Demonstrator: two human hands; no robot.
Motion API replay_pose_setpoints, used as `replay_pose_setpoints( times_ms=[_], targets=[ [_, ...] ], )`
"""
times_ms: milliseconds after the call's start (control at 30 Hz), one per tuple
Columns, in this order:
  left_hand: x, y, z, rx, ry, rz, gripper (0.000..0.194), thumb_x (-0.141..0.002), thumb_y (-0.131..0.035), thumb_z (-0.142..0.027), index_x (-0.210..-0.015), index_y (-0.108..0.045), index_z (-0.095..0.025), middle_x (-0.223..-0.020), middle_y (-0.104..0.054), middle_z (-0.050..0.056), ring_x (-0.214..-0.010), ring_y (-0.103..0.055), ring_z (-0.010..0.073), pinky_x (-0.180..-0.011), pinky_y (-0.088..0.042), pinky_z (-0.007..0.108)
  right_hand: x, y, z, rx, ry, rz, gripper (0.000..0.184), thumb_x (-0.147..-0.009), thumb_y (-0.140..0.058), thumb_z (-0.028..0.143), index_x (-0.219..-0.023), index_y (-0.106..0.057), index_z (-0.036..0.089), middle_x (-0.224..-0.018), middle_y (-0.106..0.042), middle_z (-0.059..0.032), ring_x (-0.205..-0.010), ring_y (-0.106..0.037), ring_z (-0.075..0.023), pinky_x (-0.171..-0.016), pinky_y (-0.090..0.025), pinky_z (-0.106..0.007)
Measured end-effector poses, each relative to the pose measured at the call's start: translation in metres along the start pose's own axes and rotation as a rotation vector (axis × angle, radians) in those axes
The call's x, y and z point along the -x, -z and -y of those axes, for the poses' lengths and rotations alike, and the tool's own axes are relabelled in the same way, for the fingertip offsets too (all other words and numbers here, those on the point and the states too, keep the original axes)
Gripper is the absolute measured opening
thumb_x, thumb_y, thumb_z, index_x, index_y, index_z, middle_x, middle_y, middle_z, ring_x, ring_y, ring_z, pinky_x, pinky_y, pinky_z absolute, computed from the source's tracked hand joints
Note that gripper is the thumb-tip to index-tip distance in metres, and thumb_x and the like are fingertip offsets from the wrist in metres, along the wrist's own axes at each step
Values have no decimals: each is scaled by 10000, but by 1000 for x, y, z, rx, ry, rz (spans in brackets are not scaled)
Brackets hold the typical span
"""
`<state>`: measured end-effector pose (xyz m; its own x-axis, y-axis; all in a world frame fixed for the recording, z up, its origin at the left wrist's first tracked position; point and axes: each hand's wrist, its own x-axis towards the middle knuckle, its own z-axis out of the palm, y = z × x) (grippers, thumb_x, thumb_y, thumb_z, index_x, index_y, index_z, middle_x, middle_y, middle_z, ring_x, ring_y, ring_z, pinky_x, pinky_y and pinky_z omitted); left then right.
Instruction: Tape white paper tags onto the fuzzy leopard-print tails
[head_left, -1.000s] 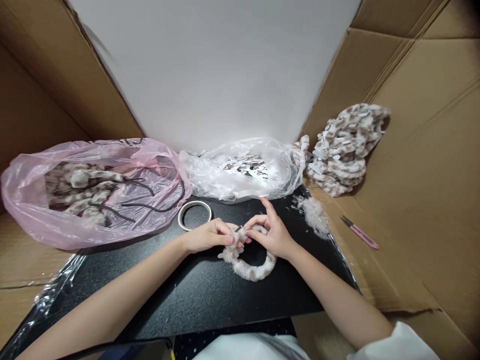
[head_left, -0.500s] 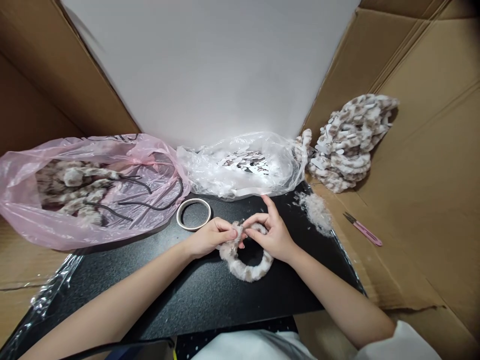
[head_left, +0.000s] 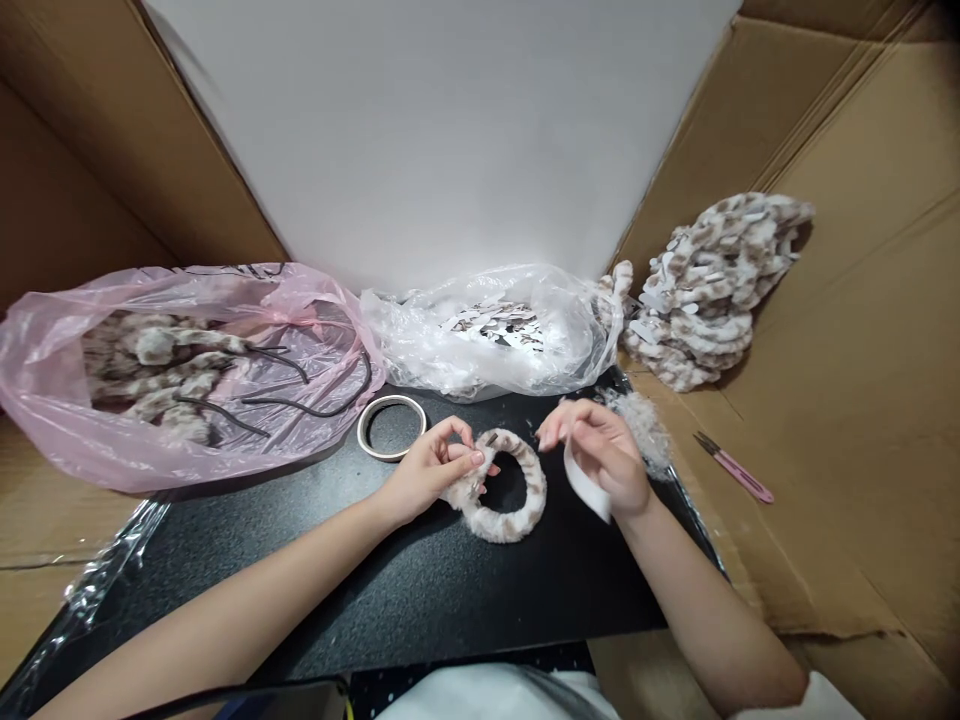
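Note:
A furry white-and-brown headband [head_left: 517, 522], bent into a ring, lies on the black tabletop in the middle of the head view. My left hand [head_left: 427, 470] pinches its left end between thumb and fingers. A small dark tip shows at the upper part of the ring, beside my fingertips. To the right, apart from the ring, my right hand [head_left: 604, 450] is closed on a thin white strip [head_left: 587, 488] that curls down below the fingers. What the strip is made of I cannot tell.
A tape roll [head_left: 364, 428] lies left of the ring. Behind are a pink plastic bag [head_left: 45, 420] with furry pieces and dark wires, and a clear bag [head_left: 420, 365] of flat pieces. At right sit fluff [head_left: 645, 425], pink-handled snips [head_left: 742, 475] and a furry pile [head_left: 712, 290].
My right hand has left the headband and moved right, with a white strip now showing in it. My left hand stays on the headband's end.

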<state>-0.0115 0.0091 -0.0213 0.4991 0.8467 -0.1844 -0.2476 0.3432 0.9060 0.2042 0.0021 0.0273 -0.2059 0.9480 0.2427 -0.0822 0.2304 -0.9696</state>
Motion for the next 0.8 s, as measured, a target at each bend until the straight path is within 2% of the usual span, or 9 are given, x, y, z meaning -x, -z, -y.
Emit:
replay_pose_setpoints(
  times_ms=[67,133,200,267,367,533,667,800],
  targets=[
    [1,-2,-1,-33,-4,-6,418,-753,-751,-370,-845,-374,-215,-670,-697,-16,-519,-654,131,-489,-490,194,3,-7,0,48,-186,214,321,-835,-593,486,-718,-577,188,-662,-613,-25,-613,-584,-163,-590,-494,-296],
    [1,-5,-1,-55,-26,-28,415,-748,-748,-385,-834,-381,-212,-587,-637,-57,-473,-599,100,-439,-411,146,5,-18,-5,142,-266,322,287,-839,-600,421,-704,-592,168,-625,-589,-3,-552,-536,-123,-531,-434,-240],
    [2,-7,0,-74,-41,-52,401,-747,-741,-392,-836,-396,-207,-546,-589,-79,-432,-530,69,-416,-341,124,7,-29,-12,235,-242,301,263,-850,-580,356,-677,-595,158,-607,-567,8,-534,-502,-101,-529,-404,-221],
    [3,-8,1,-92,-35,-61,384,-752,-728,-401,-853,-413,-206,-561,-589,-72,-442,-517,69,-427,-336,133,8,-35,-18,295,-221,232,247,-847,-566,315,-662,-597,155,-599,-560,10,-527,-487,-95,-526,-389,-216],
    [4,-9,3,-110,-31,-65,377,-755,-714,-424,-884,-438,-203,-575,-585,-61,-452,-507,76,-441,-341,149,8,-37,-22,358,-233,170,236,-830,-569,286,-638,-593,151,-569,-536,18,-503,-453,-87,-501,-355,-209],
    [6,-13,4,-180,-49,-84,354,-772,-686,-459,-882,-515,-170,-529,-490,-83,-409,-376,43,-429,-280,149,7,-36,-24,424,-252,126,262,-795,-605,297,-583,-555,152,-516,-471,39,-486,-392,-75,-474,-305,-199],
    [8,-11,0,-258,-66,-93,338,-781,-673,-463,-833,-590,-139,-609,-542,-34,-513,-465,76,-496,-349,179,5,-35,-24,427,-296,147,277,-775,-621,322,-570,-553,148,-501,-457,44,-479,-370,-70,-465,-288,-196],
    [9,-10,-3,-204,1,-41,347,-741,-732,-433,-876,-603,-140,-687,-608,-6,-589,-528,100,-542,-382,190,5,-33,-23,425,-316,141,267,-760,-632,319,-569,-575,142,-503,-474,41,-478,-375,-68,-465,-290,-196]
  ],
)
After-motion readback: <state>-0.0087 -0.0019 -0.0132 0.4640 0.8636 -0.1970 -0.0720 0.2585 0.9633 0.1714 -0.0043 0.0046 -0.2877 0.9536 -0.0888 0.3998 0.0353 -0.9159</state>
